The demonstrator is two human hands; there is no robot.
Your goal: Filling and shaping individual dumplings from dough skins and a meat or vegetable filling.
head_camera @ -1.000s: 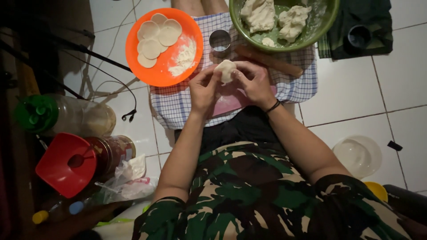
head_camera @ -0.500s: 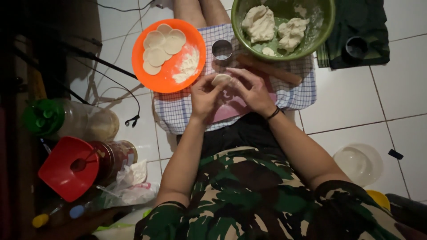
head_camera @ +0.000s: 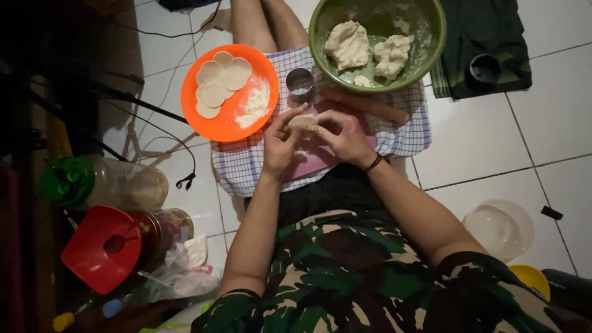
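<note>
My left hand point(head_camera: 280, 143) and my right hand point(head_camera: 346, 135) meet over a pink board point(head_camera: 313, 161) on a checked cloth point(head_camera: 404, 132). Both hold a small pale piece of dough point(head_camera: 303, 121) between their fingertips. Just beyond it stands a round metal cutter point(head_camera: 300, 82). A wooden rolling pin point(head_camera: 365, 105) lies behind my right hand. To the left, an orange plate point(head_camera: 222, 126) carries several flat dough rounds point(head_camera: 220, 81) and a heap of flour point(head_camera: 256, 105). A green bowl point(head_camera: 433, 43) at the top holds lumps of dough point(head_camera: 349, 44).
On the tiled floor at left stand a green-lidded jar point(head_camera: 102, 182), a red funnel point(head_camera: 102, 246) on a jar and a plastic bag point(head_camera: 185, 274). Black cables point(head_camera: 157, 117) run past. A dark cloth point(head_camera: 487, 43), a clear lid point(head_camera: 499, 228) and a yellow bowl point(head_camera: 533, 279) lie at right.
The view has drifted, so everything sits lower and more to the right in the frame. My hands stay together on the dough piece, with the fingers working around it.
</note>
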